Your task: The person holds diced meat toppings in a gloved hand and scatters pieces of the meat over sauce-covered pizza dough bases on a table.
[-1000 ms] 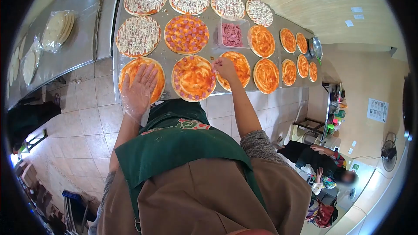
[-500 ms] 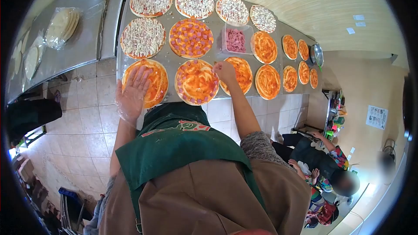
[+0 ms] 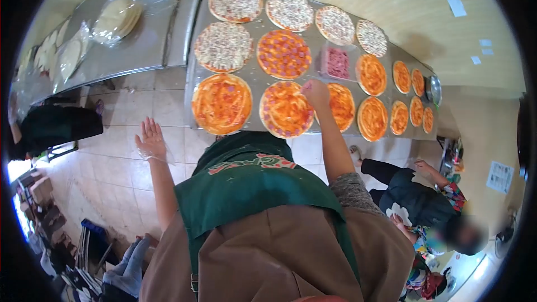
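My right hand (image 3: 316, 94) is closed over the right edge of a sauced pizza (image 3: 286, 109), with pink ham bits at its fingertips. Diced ham forms a ring round that pizza's rim. My left hand (image 3: 151, 140), in a clear plastic glove, hangs out over the floor, palm up and fingers spread, holding nothing. A pizza spread with sauce (image 3: 222, 104) lies at the table's left front. Behind the middle one is a pizza dotted all over with ham (image 3: 283, 54). A clear tub of chopped ham (image 3: 338, 63) stands beyond my right hand.
Several cheese-topped pizzas (image 3: 224, 47) line the back and left of the metal table (image 3: 246, 81). More sauced bases (image 3: 372, 118) and a metal bowl (image 3: 434, 89) are to the right. Bagged bases (image 3: 117, 19) lie on another table. A person (image 3: 417, 196) stands at right.
My left hand has moved left and down, away from the front-left pizza to over the floor. My right hand stays closed at the middle pizza's edge. The view has shifted.
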`<control>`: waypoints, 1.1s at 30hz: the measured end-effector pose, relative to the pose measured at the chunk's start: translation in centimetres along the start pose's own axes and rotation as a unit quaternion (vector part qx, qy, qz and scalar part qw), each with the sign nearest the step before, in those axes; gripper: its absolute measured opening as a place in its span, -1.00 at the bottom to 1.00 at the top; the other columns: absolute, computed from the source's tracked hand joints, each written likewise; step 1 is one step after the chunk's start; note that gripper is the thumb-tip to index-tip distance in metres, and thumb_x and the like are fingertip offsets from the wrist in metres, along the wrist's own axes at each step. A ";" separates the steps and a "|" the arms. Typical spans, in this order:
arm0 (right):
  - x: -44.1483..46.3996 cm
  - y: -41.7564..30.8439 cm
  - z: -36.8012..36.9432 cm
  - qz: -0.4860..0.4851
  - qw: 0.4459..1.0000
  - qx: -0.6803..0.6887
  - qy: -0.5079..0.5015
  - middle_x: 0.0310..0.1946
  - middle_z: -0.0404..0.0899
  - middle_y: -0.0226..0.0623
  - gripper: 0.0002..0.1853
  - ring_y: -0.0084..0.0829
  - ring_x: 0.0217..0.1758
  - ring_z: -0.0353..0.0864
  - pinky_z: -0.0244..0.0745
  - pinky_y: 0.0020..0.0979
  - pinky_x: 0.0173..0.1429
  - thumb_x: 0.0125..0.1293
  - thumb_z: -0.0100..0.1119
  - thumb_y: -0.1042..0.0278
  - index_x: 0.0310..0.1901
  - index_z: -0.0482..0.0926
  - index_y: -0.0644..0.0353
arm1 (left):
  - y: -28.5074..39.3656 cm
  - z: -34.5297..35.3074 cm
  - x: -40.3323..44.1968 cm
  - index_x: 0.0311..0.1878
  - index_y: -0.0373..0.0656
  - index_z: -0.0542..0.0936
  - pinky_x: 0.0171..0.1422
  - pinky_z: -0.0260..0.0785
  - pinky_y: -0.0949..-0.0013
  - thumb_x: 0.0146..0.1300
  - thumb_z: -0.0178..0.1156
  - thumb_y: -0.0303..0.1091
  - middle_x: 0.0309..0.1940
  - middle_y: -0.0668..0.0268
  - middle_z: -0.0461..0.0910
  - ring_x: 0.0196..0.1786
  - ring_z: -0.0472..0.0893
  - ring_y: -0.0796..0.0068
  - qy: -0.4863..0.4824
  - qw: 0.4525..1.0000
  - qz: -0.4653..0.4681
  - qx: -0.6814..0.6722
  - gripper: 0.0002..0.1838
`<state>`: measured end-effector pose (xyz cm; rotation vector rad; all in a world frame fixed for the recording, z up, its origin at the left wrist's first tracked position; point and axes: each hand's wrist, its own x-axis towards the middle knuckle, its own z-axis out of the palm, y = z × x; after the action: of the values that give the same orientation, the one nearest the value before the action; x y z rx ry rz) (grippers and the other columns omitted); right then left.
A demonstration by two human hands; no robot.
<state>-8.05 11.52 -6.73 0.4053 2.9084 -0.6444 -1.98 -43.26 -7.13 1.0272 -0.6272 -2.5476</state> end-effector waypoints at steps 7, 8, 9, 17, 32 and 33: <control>-1.1 -12.2 4.8 -0.168 0.979 0.115 0.019 -0.41 0.63 -0.23 -0.89 -0.18 -0.22 0.60 0.50 -0.20 -0.11 0.11 0.32 0.32 -0.35 0.70 0.13 | 0.2 -16.3 1.3 0.54 -0.10 -0.02 0.62 -0.17 0.14 0.48 -0.49 0.16 0.56 0.17 -0.02 0.60 -0.04 0.19 0.154 0.985 -0.026 0.073 -0.28; -1.5 -14.3 5.4 -0.182 0.977 0.109 0.013 -0.40 0.62 -0.22 -0.88 -0.17 -0.21 0.60 0.49 -0.19 -0.11 0.11 0.32 0.31 -0.36 0.69 0.14 | -0.2 -18.0 0.7 0.53 -0.09 0.02 0.60 -0.08 0.11 0.47 -0.47 0.19 0.53 0.17 0.06 0.57 0.04 0.18 0.201 0.974 -0.024 0.100 -0.27; -1.9 -15.7 5.9 -0.193 0.976 0.102 0.019 -0.38 0.62 -0.19 -0.88 -0.15 -0.18 0.60 0.50 -0.17 -0.10 0.10 0.33 0.28 -0.39 0.70 0.12 | -0.5 -21.3 1.1 0.51 -0.05 0.06 0.51 0.09 0.11 0.46 -0.43 0.24 0.50 0.21 0.16 0.51 0.20 0.20 0.231 0.964 -0.030 0.129 -0.26; -3.5 -20.6 6.4 -0.186 0.981 -0.045 0.014 -0.20 0.62 -0.16 -0.78 -0.11 0.02 0.54 0.55 -0.17 -0.01 0.08 0.38 0.17 -0.36 0.72 0.15 | 2.2 -29.1 1.1 0.52 0.03 0.08 0.36 0.20 0.14 0.42 -0.41 0.29 0.43 0.30 0.29 0.39 0.36 0.28 0.247 0.953 -0.061 0.164 -0.25; -3.4 -20.4 7.8 -0.131 0.990 0.054 0.021 -0.39 0.64 -0.20 -0.83 -0.18 -0.19 0.63 0.55 -0.20 -0.14 0.07 0.38 0.23 -0.49 0.68 0.13 | 2.3 -24.7 2.6 0.46 -0.04 0.18 0.41 0.20 0.12 0.45 -0.39 0.24 0.39 0.21 0.34 0.41 0.35 0.21 0.211 0.953 -0.079 0.205 -0.29; -3.4 -20.2 7.5 -0.121 0.988 0.092 0.003 -0.42 0.65 -0.22 -0.82 -0.22 -0.25 0.65 0.54 -0.22 -0.18 0.07 0.39 0.21 -0.48 0.69 0.14 | 2.2 -24.5 2.7 0.46 -0.04 0.19 0.41 0.21 0.13 0.46 -0.40 0.24 0.39 0.21 0.35 0.41 0.36 0.21 0.207 0.952 -0.081 0.210 -0.30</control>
<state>-10.04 -10.15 -4.87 0.0719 2.9397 -0.9521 13.92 -53.09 -23.41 1.7617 -1.0156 -2.2592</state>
